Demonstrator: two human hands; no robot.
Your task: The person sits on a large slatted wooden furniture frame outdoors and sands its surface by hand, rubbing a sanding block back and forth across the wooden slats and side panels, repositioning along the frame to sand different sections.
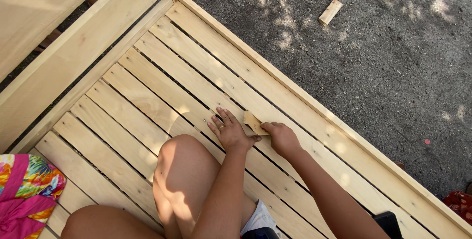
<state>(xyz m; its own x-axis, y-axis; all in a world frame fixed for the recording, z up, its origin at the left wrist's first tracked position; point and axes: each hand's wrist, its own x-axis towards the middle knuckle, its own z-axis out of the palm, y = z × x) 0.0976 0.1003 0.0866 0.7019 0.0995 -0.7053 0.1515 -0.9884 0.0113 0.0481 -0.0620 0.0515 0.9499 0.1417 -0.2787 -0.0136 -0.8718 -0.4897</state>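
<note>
Knee (184, 170) bent, nearest the camera, resting on the slats | left hand (229, 130) flat, fingers spread apart, palm down on a slat (162, 96) | right hand (281, 137) closed, fingers clamped on a sandpaper piece (253, 122) lying on the slats between both hands | wood block (330, 11) far off on the gravel (383, 62)

Left hand (229, 132) flat, fingers spread, right hand (281, 137) closed, pinching

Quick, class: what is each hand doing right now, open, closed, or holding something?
Left hand: open, fingers spread flat on the wooden slats.
Right hand: closed on a small piece of sandpaper.
</note>
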